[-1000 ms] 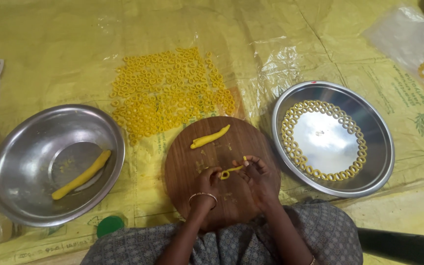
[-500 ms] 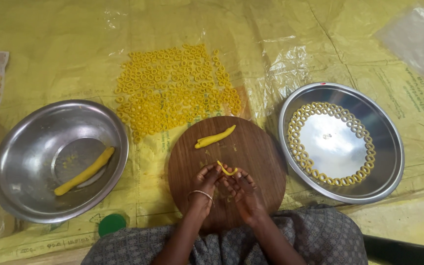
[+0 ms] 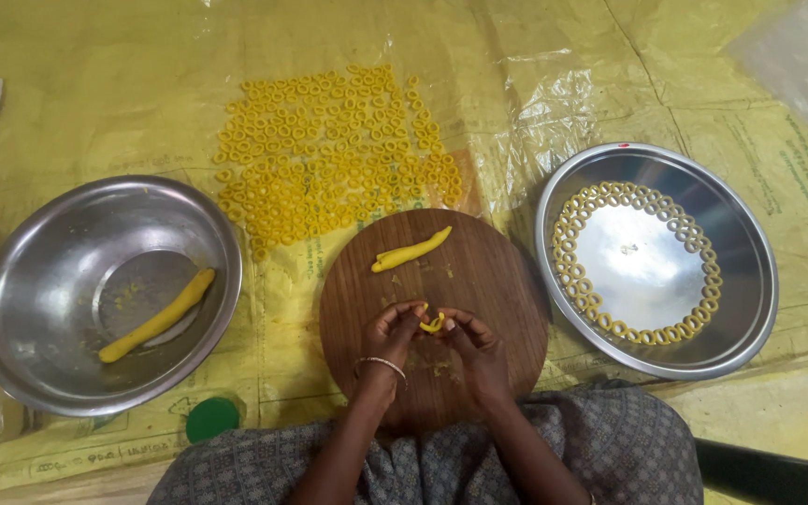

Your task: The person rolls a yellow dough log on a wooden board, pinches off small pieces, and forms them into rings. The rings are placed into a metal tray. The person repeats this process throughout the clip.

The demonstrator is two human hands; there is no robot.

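Yellow dough piece [image 3: 432, 324], bent into a curl, sits low centre of the frame above the round wooden board [image 3: 488, 281], pinched between the fingertips of the left hand [image 3: 393, 339] and right hand [image 3: 471, 348], both closed on it.

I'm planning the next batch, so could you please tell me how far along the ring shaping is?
Done: many dough rings lie on the yellow sheet, and more line the steel plate. In hand: left hand and right hand curl a small dough piece. Left: one roll on the wooden board, another in the steel bowl.
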